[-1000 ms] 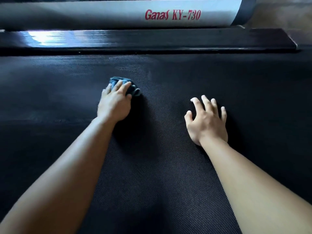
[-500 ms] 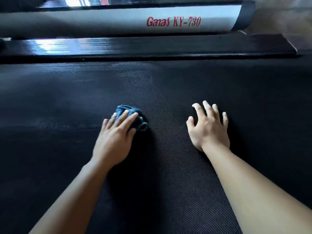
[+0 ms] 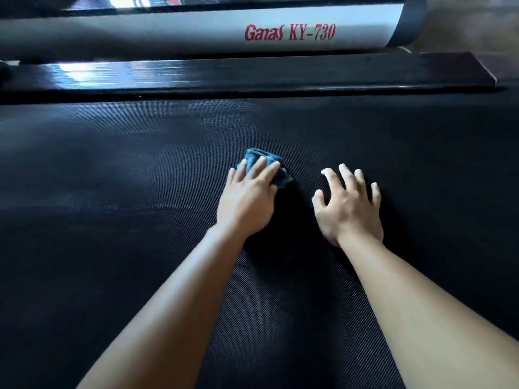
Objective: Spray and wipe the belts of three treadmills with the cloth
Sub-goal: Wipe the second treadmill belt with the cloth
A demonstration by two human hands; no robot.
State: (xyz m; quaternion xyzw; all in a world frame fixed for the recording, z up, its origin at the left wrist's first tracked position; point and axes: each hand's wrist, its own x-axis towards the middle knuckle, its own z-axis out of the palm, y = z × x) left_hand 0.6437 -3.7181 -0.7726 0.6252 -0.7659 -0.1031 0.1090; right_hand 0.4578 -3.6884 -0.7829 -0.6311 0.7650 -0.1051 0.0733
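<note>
The black textured treadmill belt (image 3: 126,248) fills most of the head view. A bunched dark blue cloth (image 3: 254,155) lies on it near the middle. My left hand (image 3: 247,203) presses down on the cloth with its fingers stretched over it; the thumb is hidden. Just to the right, my right hand (image 3: 348,209) rests on the bare belt with fingers spread, holding nothing. A faint duller patch shows on the belt beyond the cloth.
A glossy black side rail (image 3: 252,75) runs along the far edge of the belt. Behind it lies a silver frame cover (image 3: 168,32) with red "Ganas KY-730" lettering. Brown floor (image 3: 471,29) shows at the top right.
My left hand slid the cloth toward me, then to the right and slightly away, ending closer to my right hand. My right hand stayed planted on the belt.
</note>
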